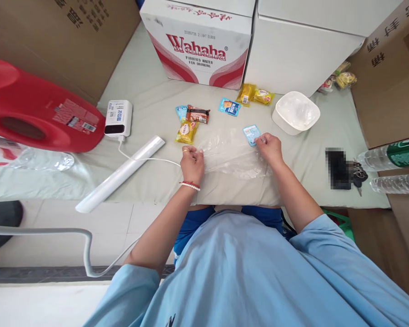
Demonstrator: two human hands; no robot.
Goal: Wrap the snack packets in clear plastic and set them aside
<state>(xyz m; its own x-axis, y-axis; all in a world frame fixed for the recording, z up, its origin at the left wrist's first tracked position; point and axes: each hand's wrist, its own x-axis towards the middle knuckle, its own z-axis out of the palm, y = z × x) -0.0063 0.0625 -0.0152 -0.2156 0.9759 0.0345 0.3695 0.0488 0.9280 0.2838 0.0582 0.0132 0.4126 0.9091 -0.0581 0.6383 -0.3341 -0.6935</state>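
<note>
A clear plastic bag (233,156) lies spread and crumpled on the cloth between my hands. At its left edge, my left hand (192,164) is closed in a pinch on the film. My right hand (271,147) is closed too, its thumb and finger at the corner of a light-blue snack packet (251,135); whether it also grips the bag is unclear. Just beyond my left hand sit a yellow snack packet (187,131), a brown one (198,114) and a partly covered blue one (181,112). Farther back are a blue packet (229,106) and two yellow packets (246,94).
A white plastic bowl (296,113) stands to the right. Cartons (199,50) line the back. At left are a red jug (41,109), a white device (118,118) with a cable, and a white tube (121,175). Keys (358,174) and bottles (388,156) lie at right.
</note>
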